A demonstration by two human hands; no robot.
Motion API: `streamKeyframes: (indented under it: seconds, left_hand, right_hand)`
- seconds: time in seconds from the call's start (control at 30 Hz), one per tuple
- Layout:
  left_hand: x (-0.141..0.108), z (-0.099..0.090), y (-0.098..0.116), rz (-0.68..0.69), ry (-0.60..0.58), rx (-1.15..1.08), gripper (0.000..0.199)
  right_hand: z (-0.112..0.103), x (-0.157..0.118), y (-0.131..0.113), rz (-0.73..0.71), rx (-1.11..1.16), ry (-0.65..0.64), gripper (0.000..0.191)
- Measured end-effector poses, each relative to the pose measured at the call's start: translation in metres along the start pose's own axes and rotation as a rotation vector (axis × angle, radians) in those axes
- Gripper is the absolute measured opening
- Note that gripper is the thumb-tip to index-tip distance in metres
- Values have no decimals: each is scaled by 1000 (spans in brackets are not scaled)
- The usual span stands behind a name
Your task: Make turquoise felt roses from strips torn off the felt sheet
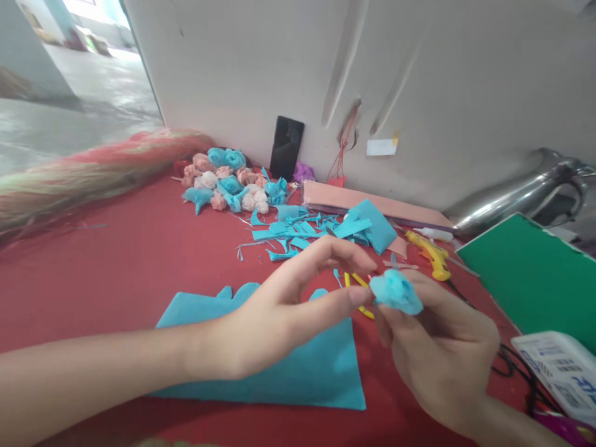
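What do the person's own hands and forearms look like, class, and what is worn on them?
The left hand and right hand are bare: no glove, ring or watch shows. The left forearm has no sleeve in view; only a short, bare stretch of the right forearm shows.

Flowers [230, 186] lie on the table [116, 267], back left; right of them a phone [287, 146] leans against the wall [233, 62]; scraps [298, 233] lie before it; a sheet [279, 385] lies nearest, below the left hand [272, 313]; right of the scraps, a glue gun [431, 254].
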State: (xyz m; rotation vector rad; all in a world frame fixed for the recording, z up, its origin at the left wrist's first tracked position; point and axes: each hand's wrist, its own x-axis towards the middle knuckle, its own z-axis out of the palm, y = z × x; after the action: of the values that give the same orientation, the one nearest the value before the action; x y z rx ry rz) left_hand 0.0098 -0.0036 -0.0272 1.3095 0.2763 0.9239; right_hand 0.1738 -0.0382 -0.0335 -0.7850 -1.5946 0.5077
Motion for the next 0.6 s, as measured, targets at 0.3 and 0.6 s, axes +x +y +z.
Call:
streamKeyframes:
  seconds: [0.3, 0.6]
  left_hand:
    - [0, -3, 14, 62, -41, 210, 7]
    - [3, -5, 17, -36, -92, 72, 8]
  right_hand:
    - [-14, 11, 5, -385, -315, -119, 12]
    - [-23, 14, -3, -549, -523, -188, 12]
